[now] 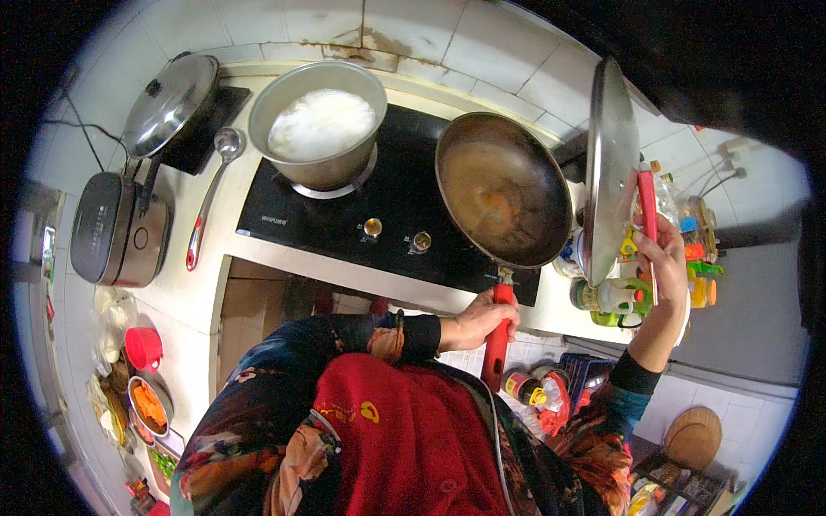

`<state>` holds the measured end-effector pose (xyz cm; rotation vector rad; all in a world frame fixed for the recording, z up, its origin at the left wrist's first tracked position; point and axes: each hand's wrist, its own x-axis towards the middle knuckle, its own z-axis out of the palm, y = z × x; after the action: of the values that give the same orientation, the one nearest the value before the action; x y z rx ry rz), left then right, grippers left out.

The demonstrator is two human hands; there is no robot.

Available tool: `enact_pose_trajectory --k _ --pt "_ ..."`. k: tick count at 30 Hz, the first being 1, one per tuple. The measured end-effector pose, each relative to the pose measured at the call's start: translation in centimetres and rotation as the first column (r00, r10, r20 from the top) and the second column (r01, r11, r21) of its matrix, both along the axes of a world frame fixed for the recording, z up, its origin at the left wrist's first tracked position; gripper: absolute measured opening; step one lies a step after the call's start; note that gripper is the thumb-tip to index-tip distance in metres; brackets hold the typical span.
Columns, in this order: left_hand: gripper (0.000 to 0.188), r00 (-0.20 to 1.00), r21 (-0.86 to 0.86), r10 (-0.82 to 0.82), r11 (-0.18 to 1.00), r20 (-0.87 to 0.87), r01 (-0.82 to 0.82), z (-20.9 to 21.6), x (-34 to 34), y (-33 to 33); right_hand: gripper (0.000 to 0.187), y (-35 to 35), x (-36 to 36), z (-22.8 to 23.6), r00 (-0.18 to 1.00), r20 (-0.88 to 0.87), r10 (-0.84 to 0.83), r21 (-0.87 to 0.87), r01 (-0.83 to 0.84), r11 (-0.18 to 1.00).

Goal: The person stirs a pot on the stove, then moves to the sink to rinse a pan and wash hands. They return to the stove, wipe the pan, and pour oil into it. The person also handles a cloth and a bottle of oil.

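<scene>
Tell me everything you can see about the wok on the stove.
The wok is a round, deep metal pan, dark and browned inside, holding a thin brownish liquid with some orange pieces near the middle. It sits uncovered on the right side of the black cooktop. A red handle juts from its near rim toward the person, and the left hand is wrapped around it. Its lid, shiny metal with a red handle, is held upright to the wok's right by the right hand.

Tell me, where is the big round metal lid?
In the head view, the round metal lid stands on edge in the right hand, right of the steel wok.
</scene>
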<state>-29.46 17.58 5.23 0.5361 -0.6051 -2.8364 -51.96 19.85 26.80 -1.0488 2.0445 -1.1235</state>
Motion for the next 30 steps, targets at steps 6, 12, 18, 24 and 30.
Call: enact_pose_trajectory --k 6,12,18,24,30 --pt "0.009 0.988 -0.038 0.028 0.999 0.149 -0.023 0.8 2.9 -1.9 0.042 1.6 0.3 -2.3 0.999 -0.011 -0.05 -0.064 0.049 0.997" --pt "0.017 0.994 -0.17 -0.088 0.981 0.071 0.099 1.9 8.5 -3.3 0.048 4.6 -1.3 -4.3 0.985 -0.078 -0.154 -0.046 0.151 0.987" --pt "0.017 0.981 -0.395 -0.188 0.898 0.052 0.193 1.6 17.9 -4.0 0.044 2.5 6.2 -2.1 0.997 -0.082 -0.003 -0.12 -0.006 0.993" --pt "0.012 0.982 -0.438 -0.185 0.881 0.026 0.177 2.6 30.1 -1.4 0.044 0.2 13.5 -1.0 0.982 0.043 0.186 -0.176 -0.175 0.969" --pt "0.013 0.999 -0.351 -0.002 0.936 0.052 0.021 2.1 44.6 4.8 0.037 -3.3 25.1 -1.1 0.933 0.075 0.352 -0.263 -0.322 0.91"
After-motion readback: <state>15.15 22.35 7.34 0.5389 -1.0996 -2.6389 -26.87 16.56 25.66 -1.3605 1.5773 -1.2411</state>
